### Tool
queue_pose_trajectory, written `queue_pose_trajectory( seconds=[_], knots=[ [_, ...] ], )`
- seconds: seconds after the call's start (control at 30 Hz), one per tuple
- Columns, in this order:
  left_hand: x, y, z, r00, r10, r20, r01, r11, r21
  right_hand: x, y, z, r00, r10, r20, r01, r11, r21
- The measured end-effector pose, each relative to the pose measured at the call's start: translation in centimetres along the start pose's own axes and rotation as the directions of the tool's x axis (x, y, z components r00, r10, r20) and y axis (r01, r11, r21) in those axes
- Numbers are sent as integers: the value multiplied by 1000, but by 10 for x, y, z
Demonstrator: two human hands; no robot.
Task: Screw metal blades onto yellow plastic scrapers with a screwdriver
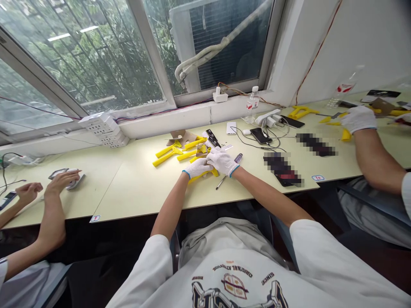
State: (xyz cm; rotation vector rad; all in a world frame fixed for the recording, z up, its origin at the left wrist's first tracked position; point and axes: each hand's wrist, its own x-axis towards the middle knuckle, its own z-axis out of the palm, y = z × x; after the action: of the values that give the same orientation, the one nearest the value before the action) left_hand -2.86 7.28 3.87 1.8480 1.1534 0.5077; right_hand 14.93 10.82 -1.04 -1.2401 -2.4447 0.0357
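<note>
Both my hands wear white knit gloves with blue cuffs and meet over the table. My left hand (198, 167) is closed around a yellow scraper (195, 177), whose handle slants toward the table's front edge. My right hand (222, 161) has its fingers bent together at the scraper's head; the fingertips and what they pinch are hidden. Under my right wrist lies a screwdriver (238, 158) with a purplish clear handle, its shaft emerging on the near side. Several more yellow scrapers (167, 157) lie just beyond my left hand, beside an open brown carton (183, 137) and black printed packets (212, 139).
Behind my right hand are a white power bank (231, 128), phone (260, 136), cables, power strip (268, 116) and bottle (252, 102). White boxes (104, 128) stand by the window. A co-worker's gloved hand (358, 119) is at right; another person's bare hands (62, 179) at left.
</note>
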Motion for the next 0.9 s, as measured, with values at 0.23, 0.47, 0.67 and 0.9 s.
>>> queue_pose_trajectory(
  seconds=[0.23,0.47,0.67,0.9],
  knots=[
    [-1,-4,-1,1000,-9,-3,9,1000,-6,-2,6,1,1000,17,-13,-17,999,45],
    [-1,-8,-1,1000,-10,-26,10,1000,-4,1,12,10,993,118,-28,-109,967,232],
    [2,-13,-2,1000,-24,0,24,1000,15,1,12,12,978,200,58,-205,875,438],
    [4,-20,-1,1000,-1,-22,1,1000,18,0,14,3,967,177,183,-250,792,556]
  ],
)
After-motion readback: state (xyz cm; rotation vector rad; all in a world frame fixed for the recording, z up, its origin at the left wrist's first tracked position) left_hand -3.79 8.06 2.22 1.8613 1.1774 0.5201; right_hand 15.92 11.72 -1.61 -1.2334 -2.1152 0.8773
